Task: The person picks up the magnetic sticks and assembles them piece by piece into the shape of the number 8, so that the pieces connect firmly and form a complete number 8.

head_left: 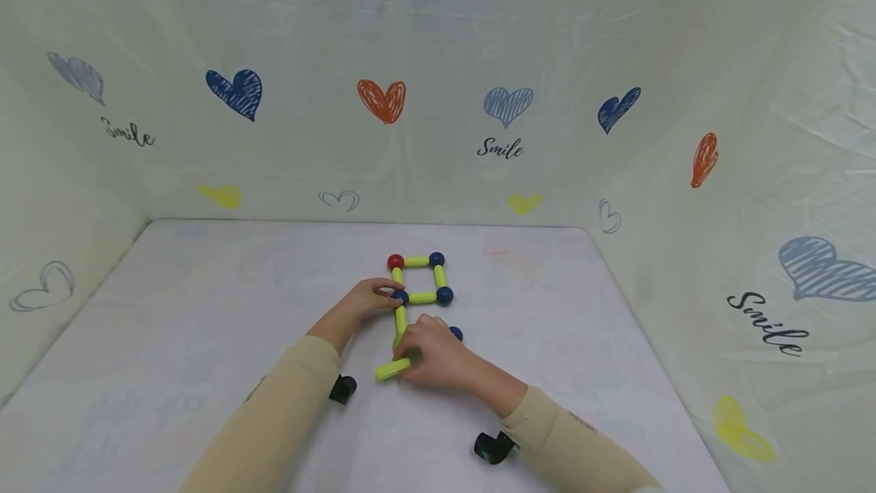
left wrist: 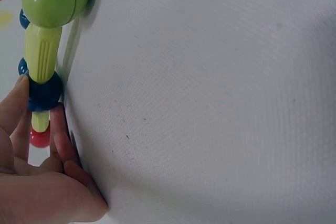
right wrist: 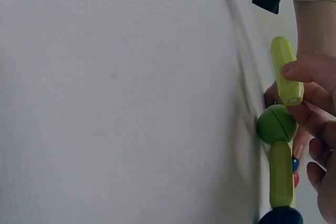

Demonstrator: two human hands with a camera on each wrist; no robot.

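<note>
My left hand (head_left: 368, 298) pinches a blue ball (left wrist: 44, 94) between thumb and fingers, at the near left corner of a square of magnetic sticks and balls. A red ball (head_left: 395, 262) and two more blue balls mark its other corners. From the held ball a yellow-green stick (left wrist: 42, 53) runs toward me to a green ball (right wrist: 276, 124). Another stick (right wrist: 281, 174) joins that green ball to a blue ball (head_left: 455, 334), partly behind my right hand (head_left: 438, 352). That hand grips a loose yellow-green stick (right wrist: 286, 72) just above the green ball.
The white tabletop (head_left: 205, 310) spreads around the pieces. Heart-printed cloth (head_left: 438, 44) hangs behind and at both sides. Black wrist cameras, the left one (head_left: 343, 389) and the right one (head_left: 493, 448), sit by the beige sleeves.
</note>
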